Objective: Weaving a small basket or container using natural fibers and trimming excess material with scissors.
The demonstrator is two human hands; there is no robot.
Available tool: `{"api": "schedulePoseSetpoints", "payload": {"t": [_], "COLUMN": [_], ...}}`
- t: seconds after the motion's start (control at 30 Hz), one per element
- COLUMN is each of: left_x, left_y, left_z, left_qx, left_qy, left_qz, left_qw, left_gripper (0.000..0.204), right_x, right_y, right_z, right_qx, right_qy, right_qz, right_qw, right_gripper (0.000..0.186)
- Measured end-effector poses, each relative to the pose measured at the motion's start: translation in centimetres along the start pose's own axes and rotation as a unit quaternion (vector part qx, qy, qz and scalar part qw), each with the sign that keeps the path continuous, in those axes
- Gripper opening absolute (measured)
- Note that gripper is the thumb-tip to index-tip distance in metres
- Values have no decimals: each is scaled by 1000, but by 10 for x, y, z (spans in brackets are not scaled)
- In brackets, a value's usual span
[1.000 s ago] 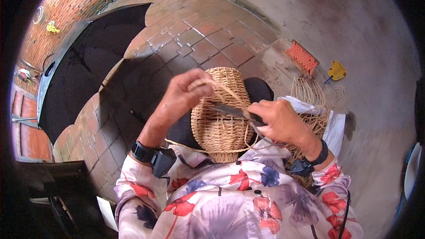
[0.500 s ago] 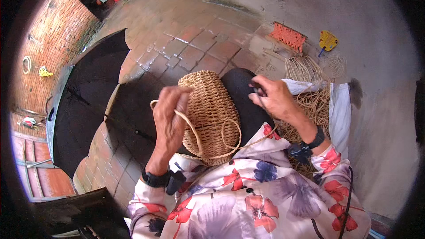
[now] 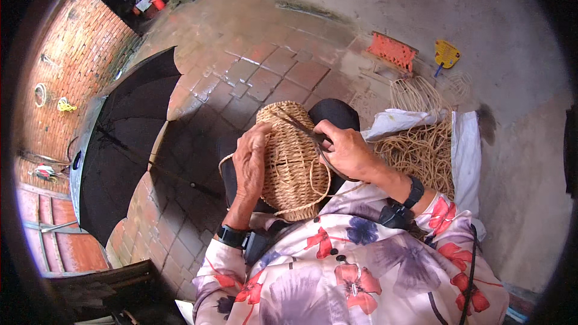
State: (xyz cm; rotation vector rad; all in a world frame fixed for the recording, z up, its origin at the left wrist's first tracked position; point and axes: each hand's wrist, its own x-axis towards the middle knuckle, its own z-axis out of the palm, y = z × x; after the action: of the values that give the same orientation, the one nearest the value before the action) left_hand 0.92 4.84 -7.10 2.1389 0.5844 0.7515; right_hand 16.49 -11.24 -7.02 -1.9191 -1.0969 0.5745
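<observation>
While my left hand [image 3: 251, 165] is gripping the basket [image 3: 292, 159], my right hand [image 3: 344, 150], fingers clamped on scissors [image 3: 304, 127], should be snipping close, sparing the weave.

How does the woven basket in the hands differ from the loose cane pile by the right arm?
The woven basket is a tight, closed, rounded shape; the loose cane pile is unwoven strands in slack coils. The basket is held up, the left hand against its side and the right hand with a dark tool at its top; the pile lies untouched on the ground, partly on white sheeting. Both are the same tan colour.
</observation>
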Motion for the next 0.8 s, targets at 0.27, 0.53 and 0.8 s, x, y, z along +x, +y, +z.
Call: {"api": "schedulePoseSetpoints", "payload": {"t": [0.27, 0.53, 0.8], "left_x": [-10, -34, -48], "left_y": [-12, 53, 72], "left_z": [-12, -31, -26], "left_qx": [-228, 17, 193], "left_qy": [19, 10, -157], "left_qz": [-118, 81, 344], "left_qw": [966, 997, 906], "left_gripper": [33, 24, 30], "right_x": [-3, -26, -51], "right_y": [-31, 5, 20], "right_z": [-18, -57, -62], "right_qx": [98, -33, -225], "right_qy": [3, 111, 83], "right_qz": [-122, -146, -284], "right_qw": [988, 983, 928], "right_gripper": [30, 34, 43]}}
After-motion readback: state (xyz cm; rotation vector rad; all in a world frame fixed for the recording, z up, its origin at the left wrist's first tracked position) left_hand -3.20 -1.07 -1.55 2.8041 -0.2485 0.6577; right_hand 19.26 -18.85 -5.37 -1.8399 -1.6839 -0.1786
